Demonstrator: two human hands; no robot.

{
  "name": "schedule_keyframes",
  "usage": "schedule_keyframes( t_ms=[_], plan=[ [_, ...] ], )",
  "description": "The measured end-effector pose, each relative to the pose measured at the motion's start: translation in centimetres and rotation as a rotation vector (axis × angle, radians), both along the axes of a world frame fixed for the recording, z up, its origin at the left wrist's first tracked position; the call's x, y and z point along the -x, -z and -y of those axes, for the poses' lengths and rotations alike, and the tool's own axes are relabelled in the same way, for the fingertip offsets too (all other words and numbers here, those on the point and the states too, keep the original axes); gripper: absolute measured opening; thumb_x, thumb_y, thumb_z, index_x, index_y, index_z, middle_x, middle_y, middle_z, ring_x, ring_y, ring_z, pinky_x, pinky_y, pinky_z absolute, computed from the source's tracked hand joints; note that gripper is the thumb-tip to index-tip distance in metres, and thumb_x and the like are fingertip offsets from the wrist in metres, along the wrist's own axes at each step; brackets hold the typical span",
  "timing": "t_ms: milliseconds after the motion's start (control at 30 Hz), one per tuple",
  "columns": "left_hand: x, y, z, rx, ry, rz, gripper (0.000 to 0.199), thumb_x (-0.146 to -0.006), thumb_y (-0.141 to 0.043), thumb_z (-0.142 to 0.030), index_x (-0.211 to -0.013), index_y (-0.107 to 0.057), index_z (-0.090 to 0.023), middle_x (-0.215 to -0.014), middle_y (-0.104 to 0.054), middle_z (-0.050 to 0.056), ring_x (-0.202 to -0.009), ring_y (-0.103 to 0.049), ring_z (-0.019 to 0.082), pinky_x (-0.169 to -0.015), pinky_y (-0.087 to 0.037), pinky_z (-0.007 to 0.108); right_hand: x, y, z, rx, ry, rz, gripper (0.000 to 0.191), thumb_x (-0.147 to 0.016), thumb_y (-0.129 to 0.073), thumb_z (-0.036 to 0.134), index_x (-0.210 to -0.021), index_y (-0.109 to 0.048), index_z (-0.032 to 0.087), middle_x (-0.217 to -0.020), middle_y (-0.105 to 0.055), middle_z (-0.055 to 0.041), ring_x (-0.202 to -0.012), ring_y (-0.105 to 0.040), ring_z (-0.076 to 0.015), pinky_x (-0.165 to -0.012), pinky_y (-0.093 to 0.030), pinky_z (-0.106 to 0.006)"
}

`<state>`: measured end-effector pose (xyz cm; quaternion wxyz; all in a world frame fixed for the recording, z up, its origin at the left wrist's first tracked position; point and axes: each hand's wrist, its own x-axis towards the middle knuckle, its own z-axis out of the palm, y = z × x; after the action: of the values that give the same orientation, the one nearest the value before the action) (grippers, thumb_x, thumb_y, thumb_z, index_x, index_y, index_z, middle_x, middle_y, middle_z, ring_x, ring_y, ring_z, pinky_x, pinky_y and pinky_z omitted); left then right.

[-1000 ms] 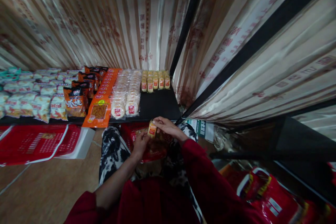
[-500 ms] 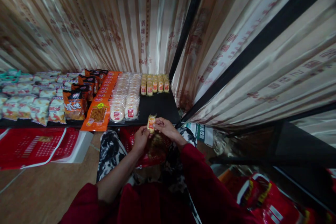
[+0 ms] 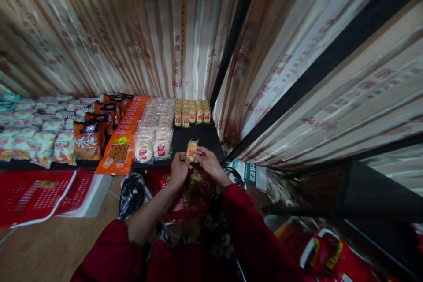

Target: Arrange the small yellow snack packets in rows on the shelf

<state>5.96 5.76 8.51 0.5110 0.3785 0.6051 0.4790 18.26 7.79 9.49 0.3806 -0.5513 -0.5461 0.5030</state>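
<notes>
Black shelf (image 3: 212, 135), snack packs (image 3: 192, 116) beyond hands (image 3: 179, 170)

Two hands, one left hand (image 3: 180, 170) and one right hand (image 3: 209, 164), shared one yellow packet (image 3: 192, 151). On one black desk (image 3: 198, 134), five small yellow packs (image 3: 192, 116) made up a front row, with more behind. White round cakes (image 3: 143, 151) ran in two columns. At least four black-and-orange bags (image 3: 86, 141) showed — perhaps five, the overlap being hard to read. Four white bags (image 3: 64, 147) stood in front, one cut off by the view's edge. Red baskets (image 3: 74, 191) numbered two — one left, one between the knees.
</notes>
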Motion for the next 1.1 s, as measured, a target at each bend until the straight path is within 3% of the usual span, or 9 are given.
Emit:
schedule_keyframes(
  t_ms=[200, 567, 800, 1100],
  plan=[
    [-1.0, -0.2, -1.6, -0.022, 0.031, -0.008, 0.011, -0.078, -0.051, -0.013, -0.089, -0.052, -0.016, -0.079, -0.061, 0.001, -0.055, -0.058, 0.007, -0.050, -0.042, 0.017, -0.2, 0.2, -1.3, -0.015, 0.065, 0.082, 0.033, -0.076, -0.052, 0.028, -0.108, -0.058, 0.021, -0.087, -0.061, -0.0002, -0.062, -0.057, -0.0096, -0.056, -0.045, -0.020],
    [-2.0, 0.4, -4.6, 0.015, -0.004, -0.022, 0.021, -0.072, -0.058, -0.012, -0.092, -0.065, -0.014, -0.077, -0.065, 0.006, -0.064, -0.061, 0.012, -0.061, -0.047, 0.022, -0.6, 1.1, -3.6, 0.024, 0.143, 0.290, 0.041, -0.081, -0.049, 0.028, -0.121, -0.052, 0.030, -0.090, -0.061, -0.0009, -0.073, -0.060, -0.0144, -0.062, -0.049, -0.024],
    [-2.7, 0.9, -6.1, -0.031, -0.022, 0.011, 0.020, -0.069, -0.058, -0.009, -0.085, -0.067, -0.015, -0.079, -0.066, 0.007, -0.073, -0.062, 0.017, -0.065, -0.047, 0.024, -0.5, 1.2, -4.9, 0.044, 0.223, 0.372, 0.038, -0.079, -0.052, 0.024, -0.117, -0.051, 0.028, -0.098, -0.063, -0.0013, -0.075, -0.061, -0.0135, -0.069, -0.049, -0.027],
    [-3.6, 1.5, -7.8, 0.004, -0.040, -0.021, 0.025, -0.069, -0.058, -0.008, -0.092, -0.062, -0.018, -0.084, -0.066, 0.006, -0.079, -0.062, 0.016, -0.070, -0.047, 0.025, -0.2, 1.5, -6.1, -0.008, 0.299, 0.352, 0.022, -0.078, -0.051, 0.021, -0.100, -0.050, 0.022, -0.102, -0.063, -0.0030, -0.079, -0.062, -0.0118, -0.078, -0.049, -0.027]
  ],
)
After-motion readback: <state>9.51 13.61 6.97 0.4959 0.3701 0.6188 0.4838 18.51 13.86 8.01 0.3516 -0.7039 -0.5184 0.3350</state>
